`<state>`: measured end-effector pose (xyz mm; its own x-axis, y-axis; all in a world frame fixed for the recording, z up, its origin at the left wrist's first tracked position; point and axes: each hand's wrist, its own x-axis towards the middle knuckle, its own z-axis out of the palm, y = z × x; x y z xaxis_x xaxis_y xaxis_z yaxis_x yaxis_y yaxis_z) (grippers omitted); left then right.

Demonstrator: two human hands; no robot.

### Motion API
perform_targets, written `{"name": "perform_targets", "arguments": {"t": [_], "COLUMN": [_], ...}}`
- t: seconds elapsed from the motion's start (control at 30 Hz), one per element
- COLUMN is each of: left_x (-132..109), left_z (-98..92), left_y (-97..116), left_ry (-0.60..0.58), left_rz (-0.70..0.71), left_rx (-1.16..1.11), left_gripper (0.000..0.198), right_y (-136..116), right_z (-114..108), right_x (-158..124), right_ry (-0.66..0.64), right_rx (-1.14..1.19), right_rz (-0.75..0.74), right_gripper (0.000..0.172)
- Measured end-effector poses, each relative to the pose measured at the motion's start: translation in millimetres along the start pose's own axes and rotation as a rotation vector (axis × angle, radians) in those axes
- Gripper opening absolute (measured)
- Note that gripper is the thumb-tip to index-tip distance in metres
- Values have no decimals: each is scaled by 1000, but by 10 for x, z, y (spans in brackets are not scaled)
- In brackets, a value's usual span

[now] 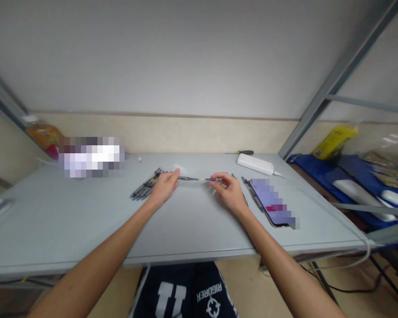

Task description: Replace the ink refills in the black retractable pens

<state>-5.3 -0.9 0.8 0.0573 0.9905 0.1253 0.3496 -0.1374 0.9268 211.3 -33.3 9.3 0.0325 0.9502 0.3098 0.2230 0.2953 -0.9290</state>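
Pinching a slim dark pen (199, 179) at both ends: the left hand (164, 187) is closed on one tip and the right hand (230, 192) on the other, each grip narrow around the barrel. The pen sits level just above the surface (185, 229), between the bundle of pens (146, 187) on the left and the phone (272, 203) on the right. Best handling, I'd say: fingertips firm, wrists quiet, any pull or twist straight along the barrel so nothing bends or slips.
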Motion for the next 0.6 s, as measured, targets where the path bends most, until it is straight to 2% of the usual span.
{"name": "perform_targets", "arguments": {"t": [0.17, 0.4, 0.6], "left_x": [3, 15, 36], "left_z": [-14, -25, -19], "left_y": [-11, 10, -10], "left_ry": [63, 151, 167], "left_rz": [-6, -24, -25], "left_rx": [-4, -99, -140], "left_gripper": [50, 48, 46], "right_y": [0, 29, 5], "right_z": [-25, -57, -55], "right_x": [8, 43, 40], "right_ry": [54, 219, 234], "right_rx": [57, 264, 282], "right_rz": [45, 109, 114], "right_gripper": [23, 23, 22]}}
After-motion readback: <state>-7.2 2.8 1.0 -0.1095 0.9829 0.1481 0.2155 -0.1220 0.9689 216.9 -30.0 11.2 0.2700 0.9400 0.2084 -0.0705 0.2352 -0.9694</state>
